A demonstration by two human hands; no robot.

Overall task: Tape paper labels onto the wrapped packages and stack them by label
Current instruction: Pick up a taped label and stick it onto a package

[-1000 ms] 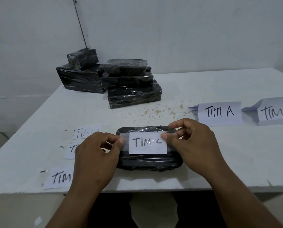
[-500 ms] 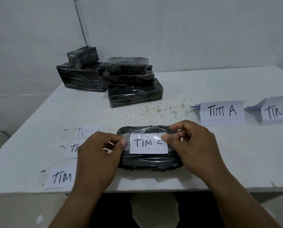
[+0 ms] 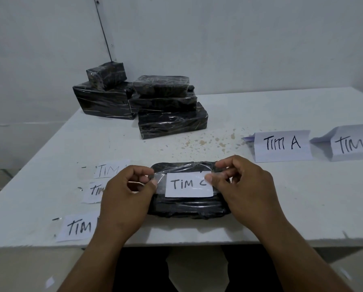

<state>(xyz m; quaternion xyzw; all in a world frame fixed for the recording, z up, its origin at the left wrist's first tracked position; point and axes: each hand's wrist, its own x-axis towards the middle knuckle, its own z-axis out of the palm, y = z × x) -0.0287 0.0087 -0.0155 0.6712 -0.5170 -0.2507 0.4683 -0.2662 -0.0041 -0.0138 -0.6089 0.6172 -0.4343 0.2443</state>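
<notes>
On the white surface (image 3: 260, 197), low centre of the frame, I am taping the TIM C label (image 3: 188, 185) onto a package (image 3: 189, 207); my left hand (image 3: 125, 199) and right hand (image 3: 246, 190) are pinching the tape (image 3: 160, 180) ends. Next, I judge, pressing it flat.

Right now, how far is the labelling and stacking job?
Early stage. Done: nothing labelled is stacked beside the TIM A sign or TIM B sign. In hand: both hands, left hand and right hand, hold clear tape over the TIM C label on the front package. Left: the unlabelled packages behind and the loose labels.
</notes>
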